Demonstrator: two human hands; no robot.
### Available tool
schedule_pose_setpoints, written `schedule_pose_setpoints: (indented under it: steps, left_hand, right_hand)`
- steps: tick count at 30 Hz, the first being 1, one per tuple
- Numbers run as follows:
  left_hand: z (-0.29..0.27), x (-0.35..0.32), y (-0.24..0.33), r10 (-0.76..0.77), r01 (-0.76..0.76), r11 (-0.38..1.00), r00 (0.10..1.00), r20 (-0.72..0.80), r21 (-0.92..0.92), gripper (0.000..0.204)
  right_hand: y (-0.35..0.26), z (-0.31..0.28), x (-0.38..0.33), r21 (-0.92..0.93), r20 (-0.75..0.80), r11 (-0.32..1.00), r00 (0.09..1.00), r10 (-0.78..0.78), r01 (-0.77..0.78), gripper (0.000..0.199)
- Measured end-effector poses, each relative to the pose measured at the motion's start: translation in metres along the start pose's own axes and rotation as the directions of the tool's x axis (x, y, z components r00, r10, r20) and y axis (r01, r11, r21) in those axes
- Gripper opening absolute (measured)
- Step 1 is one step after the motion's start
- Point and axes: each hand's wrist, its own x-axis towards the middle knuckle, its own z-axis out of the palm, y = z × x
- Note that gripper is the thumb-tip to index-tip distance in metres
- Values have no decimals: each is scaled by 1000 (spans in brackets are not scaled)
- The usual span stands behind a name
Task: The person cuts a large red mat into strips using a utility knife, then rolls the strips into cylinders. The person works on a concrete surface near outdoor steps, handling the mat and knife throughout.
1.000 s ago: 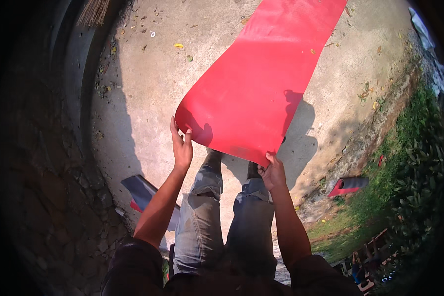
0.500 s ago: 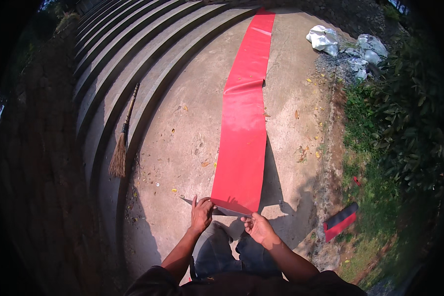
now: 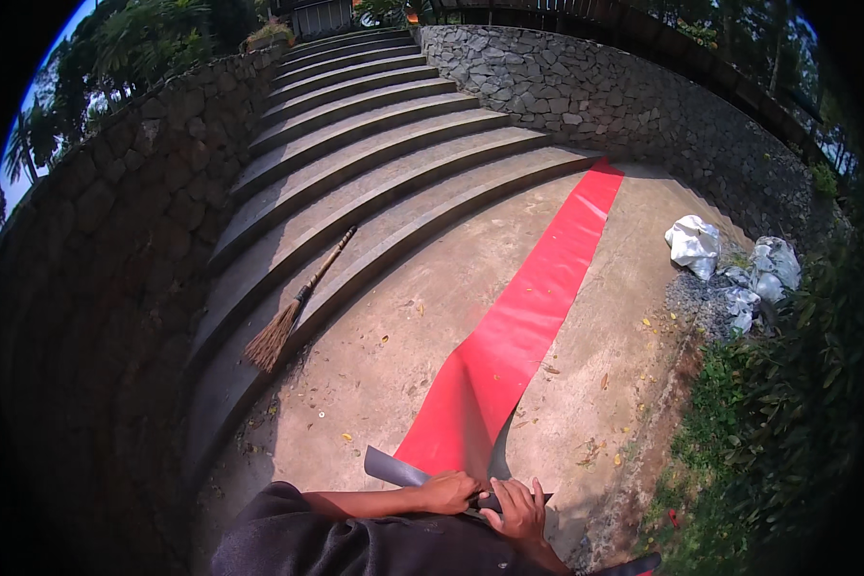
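Note:
A long red strip of sheet material [image 3: 533, 309], like a floor runner with a dark grey underside, stretches from my body to the far steps. Its near end is lifted and bunched at my waist, with one grey corner [image 3: 394, 468] turned up at the left. My left hand [image 3: 449, 492] is closed on this near edge, knuckles up. Beside it, my right hand [image 3: 518, 511] lies over a dark folded part, its fingers curved around the material and the thumb toward the left hand. The exact grip beneath the fingers is hidden.
Curved concrete steps [image 3: 374, 178] rise at the left, a broom [image 3: 298, 302] lying on the lowest ones. Stone walls [image 3: 566, 91] border the area. White sacks [image 3: 693, 247] sit on gravel at the right, near grass [image 3: 706, 446] and bushes. Part of a red-and-black piece [image 3: 638, 564] shows at the lower right.
The view has tilted up and turned, bringing in the walls. My hands have come closer together and nearer my body, and the strip's near end is now raised, creased and folded.

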Motion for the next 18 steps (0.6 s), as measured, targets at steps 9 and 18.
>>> schedule_pose_setpoints:
  steps: [9, 18]
  left_hand:
    - [58, -19, -73, 9, 102, 905, 966, 257, -413, 33]
    - [149, -26, -91, -73, 93, 984, 988, -134, 154, 49]
  right_hand:
    - [10, 65, -7, 421, 542, 906, 814, -210, -47, 40]
    - [78, 196, -57, 493, 858, 550, 482, -179, -674, 46]
